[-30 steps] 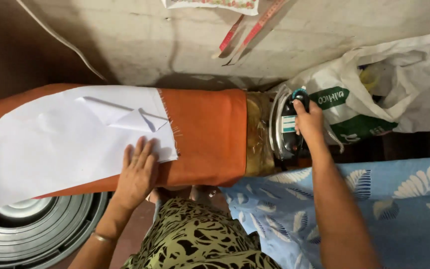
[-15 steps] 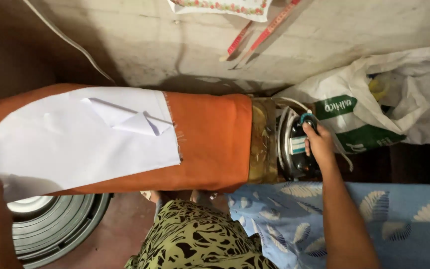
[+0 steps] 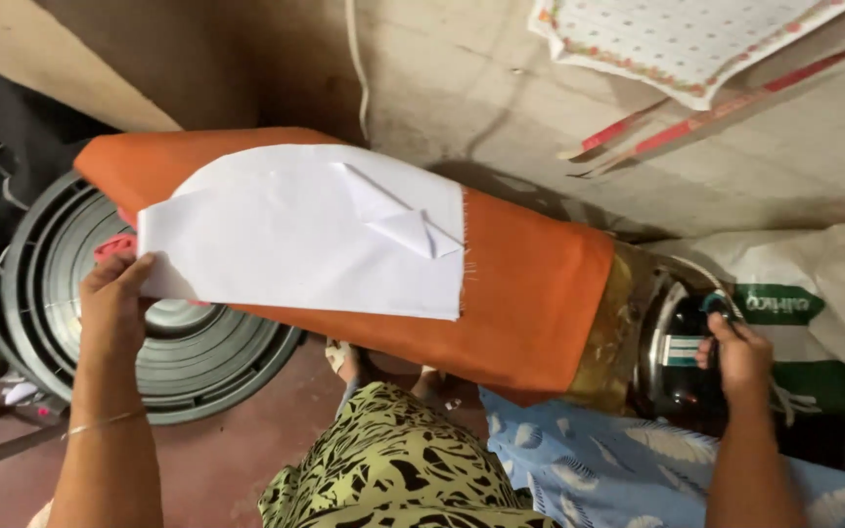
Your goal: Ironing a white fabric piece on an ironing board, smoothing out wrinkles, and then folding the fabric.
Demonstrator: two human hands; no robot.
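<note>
An orange-covered ironing board (image 3: 530, 284) runs across the view with a white fabric piece (image 3: 315, 230) lying on it; one corner of the fabric is folded over. My left hand (image 3: 114, 308) pinches the fabric's left edge, off the board's narrow end. My right hand (image 3: 740, 357) grips the handle of a dark electric iron (image 3: 677, 352) standing at the board's right end, on a stained patch of the cover.
A round dark plastic lid or tub (image 3: 178, 362) sits on the reddish floor under the board's left end. A white and green plastic bag (image 3: 804, 303) lies at right. Blue leaf-print cloth (image 3: 618, 469) is below. A pale wall (image 3: 481, 88) stands behind.
My left hand left the middle of the fabric and moved to its far left edge, taking hold of it. The view swung left. My right hand stayed on the iron.
</note>
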